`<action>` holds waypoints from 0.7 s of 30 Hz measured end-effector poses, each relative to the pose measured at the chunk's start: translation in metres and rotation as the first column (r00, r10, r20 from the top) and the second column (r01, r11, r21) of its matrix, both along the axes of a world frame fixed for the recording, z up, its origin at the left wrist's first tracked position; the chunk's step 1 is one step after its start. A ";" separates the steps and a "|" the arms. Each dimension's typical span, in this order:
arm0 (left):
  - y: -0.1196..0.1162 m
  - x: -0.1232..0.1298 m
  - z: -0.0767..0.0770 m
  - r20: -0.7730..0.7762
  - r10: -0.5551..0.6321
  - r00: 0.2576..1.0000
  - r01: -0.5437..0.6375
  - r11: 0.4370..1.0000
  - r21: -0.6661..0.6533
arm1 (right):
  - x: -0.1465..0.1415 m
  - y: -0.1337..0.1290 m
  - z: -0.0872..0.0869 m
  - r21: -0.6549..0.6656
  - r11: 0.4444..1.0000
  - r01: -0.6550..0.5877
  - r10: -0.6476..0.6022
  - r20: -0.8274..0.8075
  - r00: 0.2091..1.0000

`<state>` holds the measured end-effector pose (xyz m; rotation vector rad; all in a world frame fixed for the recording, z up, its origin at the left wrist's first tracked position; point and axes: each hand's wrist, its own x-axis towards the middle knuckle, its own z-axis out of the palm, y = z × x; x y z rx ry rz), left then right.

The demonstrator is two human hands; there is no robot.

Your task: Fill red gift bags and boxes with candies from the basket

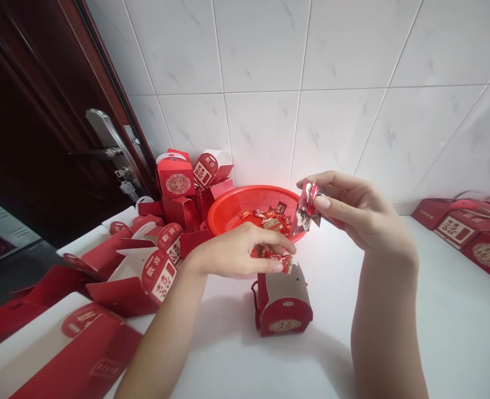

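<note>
The left hand [236,252] pinches a red candy [285,261] between its thumb and fingers. It is over the back part of a small red box [284,307], which stands on the white table [232,354]. The right hand [357,210] is higher up, and its thumb and fingers pinch some shiny pink and red wrappers [306,208]. I can't tell how many sweets that is. The 2 hands are near each other but do not touch.

The small red box has a pale panel on top and a round gold picture on its front. Just behind it is a round red basket [224,209] with tiny holes, and loose candies [273,223] lie inside. On the left are lots of open boxes [116,291], and more are piled by the wall [261,133]. Far right is a box with string [461,230]. The dark door [32,66] has a silver handle [106,133] and keys [125,185].
</note>
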<state>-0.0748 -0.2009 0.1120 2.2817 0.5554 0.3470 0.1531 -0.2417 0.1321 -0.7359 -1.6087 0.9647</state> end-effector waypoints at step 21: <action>0.008 0.004 -0.013 -0.398 -0.015 0.917 0.018 1.000 0.005 | -0.012 -0.008 0.000 -0.007 0.972 -0.235 0.187 0.633 0.751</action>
